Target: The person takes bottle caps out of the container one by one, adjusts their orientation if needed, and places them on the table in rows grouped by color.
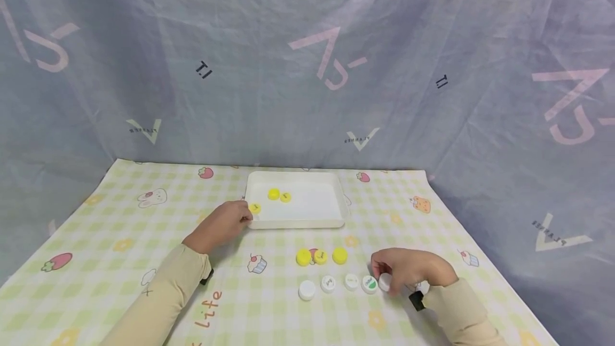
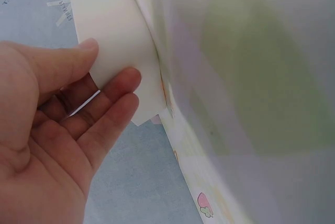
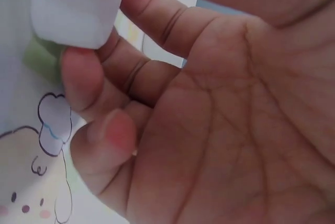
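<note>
Left hand: grips shallow white rectangular tray; tugging could slide its round yellow caps.
Right hand: pinches round white cap; sideways drift could knock the green-marked white cap.

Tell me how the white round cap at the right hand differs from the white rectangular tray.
Shape: the white round cap is circular, while the white rectangular tray has straight sides and raised walls.
Size: the tray is far larger than the cap.
Contact: the right hand pinches the cap; the left hand holds the tray near its near left corner.
Shared: both are white.
</note>
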Demonstrator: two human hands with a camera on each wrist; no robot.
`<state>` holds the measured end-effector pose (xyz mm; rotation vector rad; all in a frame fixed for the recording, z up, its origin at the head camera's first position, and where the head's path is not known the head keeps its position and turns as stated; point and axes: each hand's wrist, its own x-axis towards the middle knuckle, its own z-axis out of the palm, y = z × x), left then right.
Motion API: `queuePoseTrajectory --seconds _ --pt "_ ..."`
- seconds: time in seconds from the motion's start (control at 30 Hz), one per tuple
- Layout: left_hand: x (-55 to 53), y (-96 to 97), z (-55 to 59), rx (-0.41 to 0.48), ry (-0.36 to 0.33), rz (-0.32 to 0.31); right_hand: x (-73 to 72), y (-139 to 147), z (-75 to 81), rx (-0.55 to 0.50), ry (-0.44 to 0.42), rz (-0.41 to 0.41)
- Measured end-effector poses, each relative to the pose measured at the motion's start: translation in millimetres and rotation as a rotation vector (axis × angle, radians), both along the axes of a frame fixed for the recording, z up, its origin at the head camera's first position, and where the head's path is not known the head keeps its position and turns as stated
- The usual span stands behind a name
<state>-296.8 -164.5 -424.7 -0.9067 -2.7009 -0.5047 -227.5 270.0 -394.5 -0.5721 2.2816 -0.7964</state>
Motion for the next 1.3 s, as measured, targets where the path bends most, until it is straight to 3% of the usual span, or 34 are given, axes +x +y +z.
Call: queuePoseTrajectory --seconds 0.7,1.3 --pt "0.0 -2.1 -1.5 -0.009 0.014 0.010 2.7 -4.2 -1.3 0.049 0.065 -0.004" --pt "6.2 2.4 4.5 -0.004 -0.007 0.022 -4.0 9.2 0.6 -0.112 -0.054 -0.009"
